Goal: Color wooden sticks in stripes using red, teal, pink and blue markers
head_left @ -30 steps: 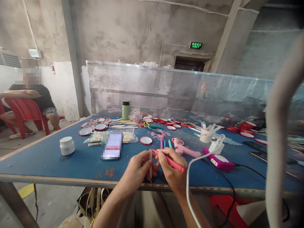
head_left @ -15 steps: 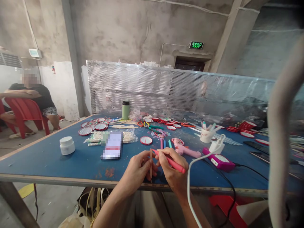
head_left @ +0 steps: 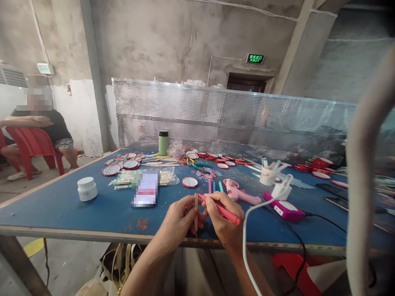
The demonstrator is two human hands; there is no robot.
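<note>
My left hand (head_left: 182, 216) is closed around a flat wooden craft stick (head_left: 196, 213), held upright near the table's front edge. In my right hand (head_left: 224, 213) is a red-pink marker pen (head_left: 226, 213), gripped like a writing tool. Its tip is close to the stick's upper end; whether it touches I cannot tell. Just beyond my hands lie a round red-rimmed disc (head_left: 189, 182), several coloured pens (head_left: 214, 187) and a pink glue gun (head_left: 243, 195).
A phone (head_left: 145, 189) leans on bagged sticks (head_left: 166, 176), with a white jar (head_left: 87, 189) to the left. A paper cup of pens (head_left: 268, 176), a purple power strip (head_left: 285, 209) and a white cable (head_left: 246, 242) are at right. A person (head_left: 40, 123) sits far left.
</note>
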